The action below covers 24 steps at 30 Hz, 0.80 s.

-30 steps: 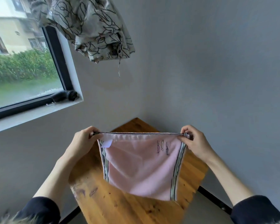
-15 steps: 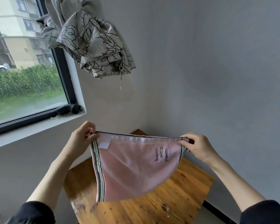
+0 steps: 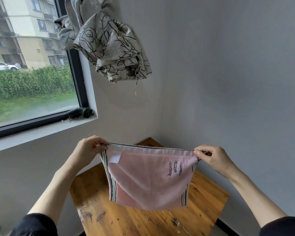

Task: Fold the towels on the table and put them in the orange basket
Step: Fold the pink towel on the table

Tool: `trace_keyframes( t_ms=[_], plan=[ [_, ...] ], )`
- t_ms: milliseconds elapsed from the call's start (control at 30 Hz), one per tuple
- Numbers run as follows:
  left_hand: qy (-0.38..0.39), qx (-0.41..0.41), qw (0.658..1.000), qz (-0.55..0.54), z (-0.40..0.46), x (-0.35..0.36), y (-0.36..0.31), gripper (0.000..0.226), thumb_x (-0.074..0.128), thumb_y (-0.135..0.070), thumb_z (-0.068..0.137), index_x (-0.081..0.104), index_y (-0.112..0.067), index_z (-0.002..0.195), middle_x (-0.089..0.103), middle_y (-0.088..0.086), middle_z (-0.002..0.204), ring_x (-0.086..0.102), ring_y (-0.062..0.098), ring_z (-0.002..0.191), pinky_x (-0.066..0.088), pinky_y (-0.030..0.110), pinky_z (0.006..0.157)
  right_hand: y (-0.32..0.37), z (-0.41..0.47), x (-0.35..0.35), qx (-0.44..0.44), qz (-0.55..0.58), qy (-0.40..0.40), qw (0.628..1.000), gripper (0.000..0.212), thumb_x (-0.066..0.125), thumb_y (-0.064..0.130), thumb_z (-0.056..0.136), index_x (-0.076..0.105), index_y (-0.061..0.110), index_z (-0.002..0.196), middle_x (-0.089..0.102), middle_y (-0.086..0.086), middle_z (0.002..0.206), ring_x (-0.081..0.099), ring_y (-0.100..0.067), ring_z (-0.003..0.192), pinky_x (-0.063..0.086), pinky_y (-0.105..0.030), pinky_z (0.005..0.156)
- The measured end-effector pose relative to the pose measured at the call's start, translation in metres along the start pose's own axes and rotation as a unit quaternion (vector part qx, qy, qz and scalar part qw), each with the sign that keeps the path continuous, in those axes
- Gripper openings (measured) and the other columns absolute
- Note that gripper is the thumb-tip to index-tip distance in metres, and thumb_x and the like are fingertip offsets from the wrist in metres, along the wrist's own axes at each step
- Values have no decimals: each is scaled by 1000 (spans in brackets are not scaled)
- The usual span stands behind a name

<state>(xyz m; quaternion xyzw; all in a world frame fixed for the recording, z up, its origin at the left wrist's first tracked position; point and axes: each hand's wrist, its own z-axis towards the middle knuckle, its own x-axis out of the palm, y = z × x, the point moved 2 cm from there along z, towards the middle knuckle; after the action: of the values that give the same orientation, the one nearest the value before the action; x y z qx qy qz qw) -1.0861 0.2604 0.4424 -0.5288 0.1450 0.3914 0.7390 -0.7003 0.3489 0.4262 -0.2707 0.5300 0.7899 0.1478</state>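
Note:
A pink towel [image 3: 148, 178] with striped side borders, a white label and small embroidery hangs in the air above the wooden table [image 3: 131, 220]. My left hand [image 3: 88, 149] pinches its top left corner. My right hand [image 3: 211, 158] pinches its top right corner. The top edge is stretched taut between them, and the rest of the towel hangs down doubled over. The orange basket is not in view.
The table stands in a corner between two grey walls. A knotted patterned curtain [image 3: 109, 43] hangs above, beside a window [image 3: 32, 65]. A small black brush [image 3: 80, 113] lies on the window sill.
The towel's lower part has swung from the left back to hang straight down. Both hands keep their pinch on the corners; the camera has tilted up slightly.

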Motion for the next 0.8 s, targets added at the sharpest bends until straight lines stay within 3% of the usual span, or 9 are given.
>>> trace_keyframes(
  t_ms=[100, 200, 333, 400, 567, 733, 800],
  plan=[
    [-26, -19, 999, -30, -1, -3, 6, 21, 69, 6, 76, 69, -15, 80, 66, 10, 77, 59, 29, 72, 47, 24, 71, 4, -1, 7, -16, -11, 31, 999, 24, 66, 11, 84, 66, 24, 64, 68, 4, 85, 62, -9, 81, 44, -18, 76],
    [-38, -31, 998, -37, -1, -6, 10, 22, 69, 6, 75, 69, -15, 79, 66, 9, 76, 58, 27, 71, 43, 11, 63, 3, 1, 12, -18, -10, 18, 1000, 13, 66, 8, 84, 70, 13, 73, 66, 2, 85, 61, -13, 80, 44, -16, 76],
    [-39, -38, 998, -16, 0, -10, 11, 16, 71, 3, 76, 71, -12, 82, 68, 11, 80, 60, 30, 76, 43, 12, 63, 1, 5, 13, 8, 79, -35, 996, 15, 68, 5, 82, 71, 19, 77, 69, 6, 81, 63, -6, 78, 45, -6, 69],
    [-40, -43, 998, -14, 0, -12, 11, 14, 71, 1, 76, 71, -12, 82, 69, 10, 80, 61, 28, 77, 43, 11, 64, -1, 8, 14, 32, 134, -46, 989, 18, 68, 6, 81, 71, 22, 74, 70, 6, 78, 64, -6, 75, 48, -11, 70],
    [-25, -50, 997, -46, -3, -16, 11, 15, 69, 0, 78, 70, -15, 80, 69, -1, 79, 62, 9, 72, 44, 2, 61, -5, 13, 17, 90, 291, -42, 952, 11, 66, 1, 80, 70, 11, 77, 67, -4, 74, 61, -15, 75, 47, -27, 74],
    [-23, -47, 997, -47, -6, -17, 14, 17, 69, 1, 78, 69, -16, 79, 68, -5, 76, 62, -1, 62, 43, 2, 60, -8, 18, 19, 96, 284, -17, 954, 9, 66, 3, 81, 68, 11, 76, 66, -3, 72, 60, -15, 74, 46, -26, 71],
    [-30, -37, 998, -44, -6, -16, 14, 20, 68, 2, 79, 68, -18, 78, 68, 1, 76, 60, 1, 61, 41, 2, 59, -9, 21, 20, 100, 278, -19, 955, 9, 66, 3, 81, 68, 10, 76, 66, -5, 73, 59, -16, 74, 45, -26, 71]
  ],
)
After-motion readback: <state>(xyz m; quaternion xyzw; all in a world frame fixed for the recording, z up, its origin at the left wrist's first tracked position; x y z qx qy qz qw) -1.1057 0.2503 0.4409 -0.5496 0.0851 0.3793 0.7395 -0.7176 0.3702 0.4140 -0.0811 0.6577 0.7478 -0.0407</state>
